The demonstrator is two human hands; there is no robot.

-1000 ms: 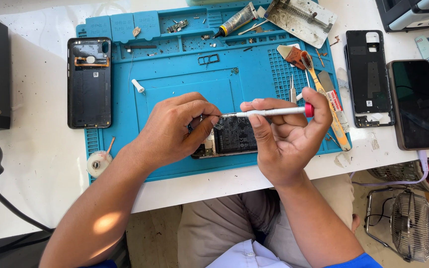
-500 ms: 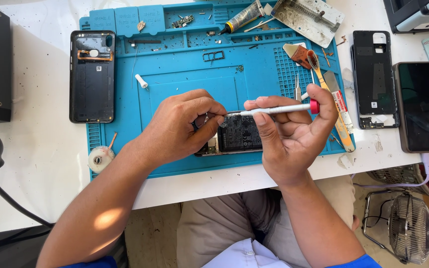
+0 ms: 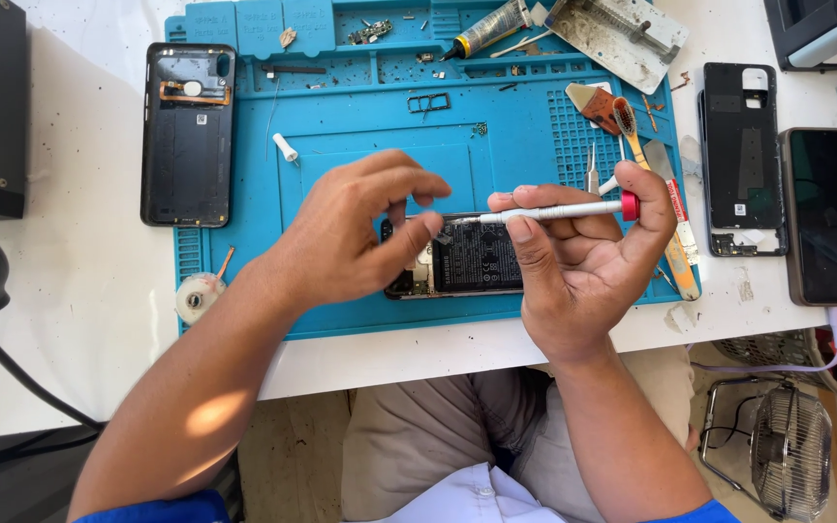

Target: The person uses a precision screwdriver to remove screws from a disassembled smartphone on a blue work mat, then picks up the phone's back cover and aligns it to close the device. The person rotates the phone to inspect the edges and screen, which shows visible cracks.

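A white counter (image 3: 79, 320) carries a blue silicone repair mat (image 3: 360, 107). On its near edge lies an opened black smartphone (image 3: 472, 257) with a dark printed battery label. The left hand (image 3: 351, 237) pinches a small part above it; the right hand (image 3: 583, 266) grips a slim silver red-capped screwdriver (image 3: 554, 210).

A slim silver screwdriver with a red cap (image 3: 554, 210) lies level, tip touching an opened black phone (image 3: 467, 257) lying flat on the blue mat.

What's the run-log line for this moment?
left hand: fingertips over opened phone | right hand: holds screwdriver, tip at phone | surface: blue mat
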